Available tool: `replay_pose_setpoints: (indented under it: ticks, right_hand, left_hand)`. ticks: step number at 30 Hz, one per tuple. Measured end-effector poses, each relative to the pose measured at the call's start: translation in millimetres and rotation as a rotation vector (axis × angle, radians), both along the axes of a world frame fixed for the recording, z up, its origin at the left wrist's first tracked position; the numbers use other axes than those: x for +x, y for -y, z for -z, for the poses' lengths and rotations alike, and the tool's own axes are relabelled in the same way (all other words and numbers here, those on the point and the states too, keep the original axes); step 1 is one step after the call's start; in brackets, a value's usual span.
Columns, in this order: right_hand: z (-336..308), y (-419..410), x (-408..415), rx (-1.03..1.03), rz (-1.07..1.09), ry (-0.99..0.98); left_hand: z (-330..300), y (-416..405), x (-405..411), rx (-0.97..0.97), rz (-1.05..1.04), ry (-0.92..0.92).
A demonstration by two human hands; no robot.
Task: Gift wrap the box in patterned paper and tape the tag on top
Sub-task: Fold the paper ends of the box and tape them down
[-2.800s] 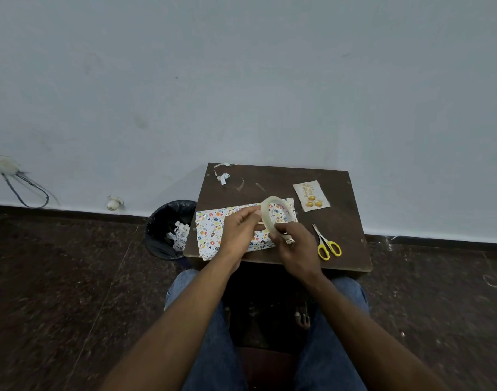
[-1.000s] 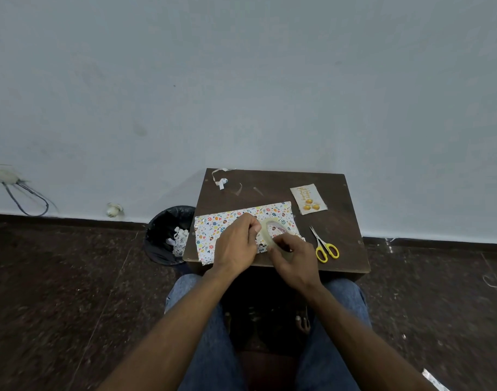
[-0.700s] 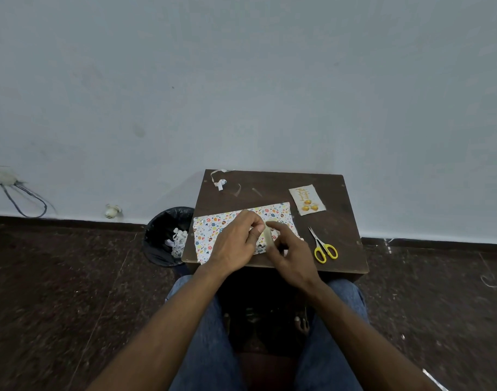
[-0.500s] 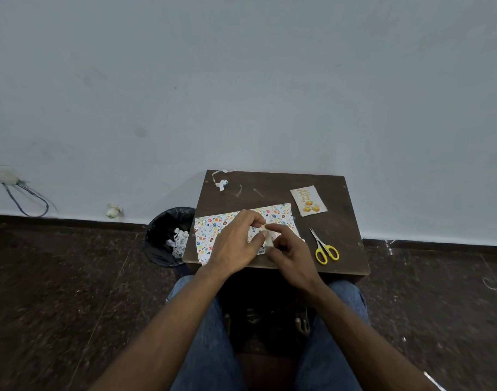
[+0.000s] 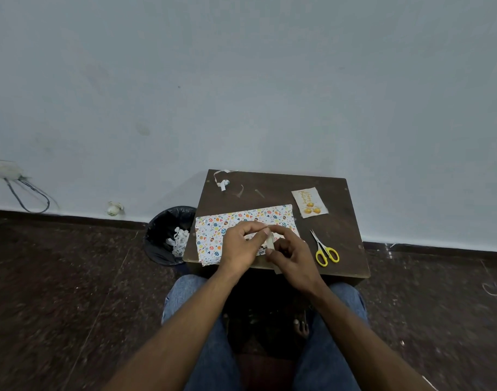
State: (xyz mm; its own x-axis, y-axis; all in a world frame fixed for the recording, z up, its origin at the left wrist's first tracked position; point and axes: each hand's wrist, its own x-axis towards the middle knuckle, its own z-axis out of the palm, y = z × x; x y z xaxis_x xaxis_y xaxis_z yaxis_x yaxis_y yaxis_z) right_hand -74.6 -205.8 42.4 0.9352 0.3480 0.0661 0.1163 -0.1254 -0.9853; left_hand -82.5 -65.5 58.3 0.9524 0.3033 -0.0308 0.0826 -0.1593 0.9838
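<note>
The box wrapped in white paper with coloured dots (image 5: 213, 234) lies flat on the small dark wooden table (image 5: 340, 235). Both hands hover over its right half. My right hand (image 5: 293, 255) holds the clear tape roll (image 5: 270, 241) edge-on, mostly hidden by the fingers. My left hand (image 5: 241, 246) pinches at the roll's top edge with thumb and forefinger. The tag (image 5: 310, 202), a cream card with yellow ornaments, lies at the table's back right, apart from the box.
Yellow-handled scissors (image 5: 325, 251) lie to the right of my right hand. Paper and tape scraps (image 5: 223, 183) sit at the table's back left. A black bin (image 5: 168, 235) with paper offcuts stands left of the table. A wall rises just behind.
The tape roll came down from held up above the box to low over its right half and turned edge-on. My left fingers moved onto the roll's edge.
</note>
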Motion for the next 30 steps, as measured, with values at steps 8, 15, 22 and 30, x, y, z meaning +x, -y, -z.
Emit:
replay_pose_setpoints:
  ticks: [8, 15, 22, 30]
  right_hand:
    - [5.9, -0.2, -3.4, 0.113, 0.088, -0.138]
    - [-2.0, 0.2, 0.0, 0.125, 0.142, -0.149]
    - [1.9, 3.3, -4.2, 0.130, 0.112, -0.133]
    - [3.8, 8.2, -6.5, 0.161, 0.004, -0.129]
  left_hand:
    - [-8.8, -1.0, -1.1, 0.007, 0.063, 0.025]
    - [-20.3, -1.5, -3.4, -0.175, 0.132, -0.031]
    - [-26.8, -2.4, 3.4, -0.328, 0.096, -0.182]
    - [-31.6, 2.0, 4.8, -0.157, 0.064, -0.164]
